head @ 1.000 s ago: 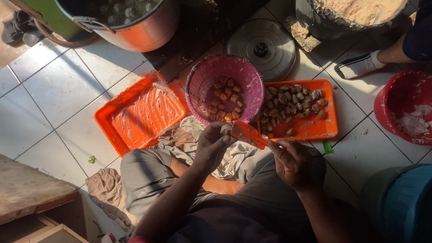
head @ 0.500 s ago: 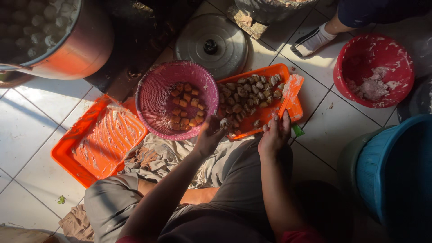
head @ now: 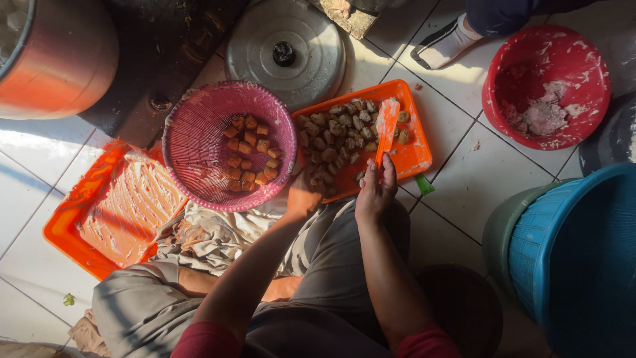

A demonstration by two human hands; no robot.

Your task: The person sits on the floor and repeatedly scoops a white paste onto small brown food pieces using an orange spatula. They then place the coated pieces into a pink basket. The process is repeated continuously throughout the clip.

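Head view, looking down past the knees to a tiled floor. An orange spatula (head: 386,129) — flat, smeared with pale paste along its blade — lies slanted over the near-right part of an orange tray (head: 412,156) heaped with brownish stuffed pieces (head: 334,136). The right hand (head: 375,189) grips the spatula's lower end, fingers curled shut around it, the blade pointing away over the pieces. The left hand (head: 303,195) sits at the tray's near edge, just beside a pink woven basket (head: 199,142) holding a small cluster of orange-brown cubes (head: 250,149); whether its fingers are pinching a piece cannot be told, since they lie in shadow. Left of the basket — a second orange tray (head: 73,225) spread with streaked pale paste.
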